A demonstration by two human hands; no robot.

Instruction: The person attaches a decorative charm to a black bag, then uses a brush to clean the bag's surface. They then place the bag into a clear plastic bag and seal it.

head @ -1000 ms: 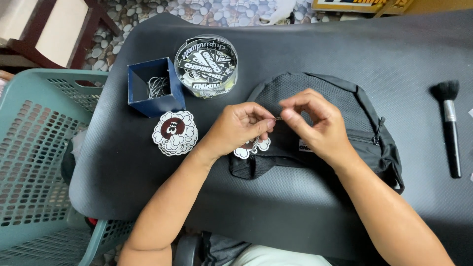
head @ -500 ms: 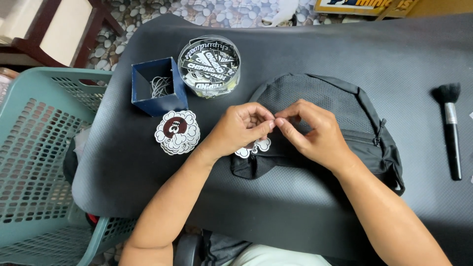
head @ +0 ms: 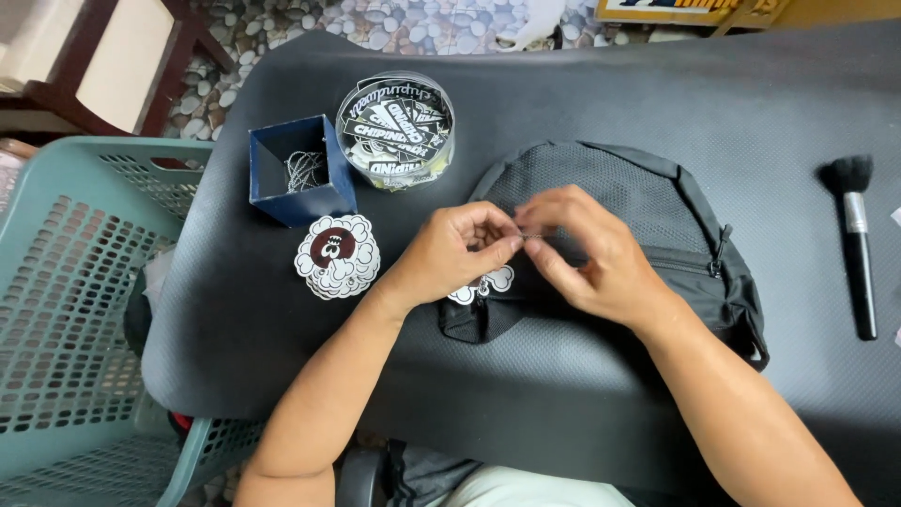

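Dark grey mat [head: 282, 338] over a table, pebble-pattern floor beyond the far edge. Left hand [head: 460, 249] and right hand [head: 587, 253] meeting fingertip to fingertip over the middle of a black bag [head: 676, 216]. Thumbs and forefingers of both pinched together on a small metal piece [head: 530, 236], too small to identify. Remaining fingers curled, right palm resting on the bag. White cloud-shaped tag [head: 488, 284] hanging just below the left hand, touching the bag's front edge. Bag lying flat on the mat, mesh panel up, zipper pull [head: 719, 261] toward its right side. Stack of cloud-shaped stickers [head: 336, 255] on the mat left of the left hand, apart from it. Open blue box [head: 302, 169] with thin metal chains inside, just behind the stack. Round clear tub [head: 394, 130] of printed labels beside the box. Black makeup brush [head: 856, 244] well apart at right. Green plastic basket [head: 66, 310] off the mat's left edge.
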